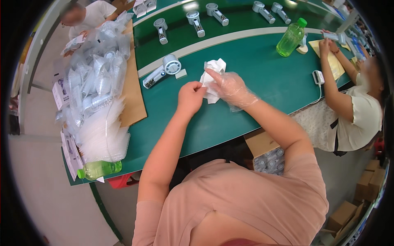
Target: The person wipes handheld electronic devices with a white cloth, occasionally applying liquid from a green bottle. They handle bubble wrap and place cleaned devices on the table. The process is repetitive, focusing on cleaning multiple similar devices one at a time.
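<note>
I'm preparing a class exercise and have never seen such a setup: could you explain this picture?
There is no machine arm here, just someone's own two hands. The camera is worn on the head, looking down; its fisheye lens bends straight edges. The bare left hand and the right hand, in a clear plastic glove, meet at a crumpled white sheet; how firmly each grips it is hard to tell. Around them on the green table are a grey-blue handheld device, clear plastic bags and two green bottles.
</note>
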`<action>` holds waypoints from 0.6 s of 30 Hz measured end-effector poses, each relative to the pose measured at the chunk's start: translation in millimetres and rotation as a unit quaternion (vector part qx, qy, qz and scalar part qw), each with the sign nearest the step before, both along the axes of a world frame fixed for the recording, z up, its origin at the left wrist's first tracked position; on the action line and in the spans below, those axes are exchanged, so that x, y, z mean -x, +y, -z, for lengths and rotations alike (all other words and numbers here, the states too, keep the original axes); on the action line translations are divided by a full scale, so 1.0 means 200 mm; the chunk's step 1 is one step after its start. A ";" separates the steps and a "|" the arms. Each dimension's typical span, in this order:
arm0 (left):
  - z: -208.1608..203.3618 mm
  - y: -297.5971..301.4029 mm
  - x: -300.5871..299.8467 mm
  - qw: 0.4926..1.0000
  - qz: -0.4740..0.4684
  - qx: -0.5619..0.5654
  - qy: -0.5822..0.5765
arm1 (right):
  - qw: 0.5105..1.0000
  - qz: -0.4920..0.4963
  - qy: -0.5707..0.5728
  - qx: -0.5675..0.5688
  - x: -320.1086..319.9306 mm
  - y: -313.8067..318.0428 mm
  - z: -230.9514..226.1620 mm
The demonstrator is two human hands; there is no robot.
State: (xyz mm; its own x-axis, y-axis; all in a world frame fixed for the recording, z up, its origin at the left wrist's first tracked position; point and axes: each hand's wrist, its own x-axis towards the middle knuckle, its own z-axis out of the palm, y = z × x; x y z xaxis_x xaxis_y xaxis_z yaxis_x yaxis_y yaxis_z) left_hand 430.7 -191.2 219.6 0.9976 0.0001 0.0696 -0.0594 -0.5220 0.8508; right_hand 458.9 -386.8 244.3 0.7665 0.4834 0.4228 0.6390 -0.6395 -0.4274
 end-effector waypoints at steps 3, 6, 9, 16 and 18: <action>-0.12 0.08 0.03 0.972 0.003 0.191 0.136 | 0.994 0.042 0.104 -0.021 -0.06 0.00 -0.02; -0.10 0.28 0.09 0.926 -0.005 0.345 0.155 | 0.980 0.084 0.125 -0.129 -0.11 -0.01 -0.02; -0.14 0.40 0.16 0.847 -0.039 0.508 0.154 | 0.967 0.095 0.086 -0.218 -0.14 -0.06 0.00; -0.15 0.38 0.25 0.763 -0.038 0.627 0.152 | 0.900 -0.051 0.291 -0.321 0.10 0.05 -0.17; -0.17 0.33 0.26 0.766 -0.034 0.625 0.144 | 0.891 -0.107 0.300 -0.322 0.14 0.08 -0.20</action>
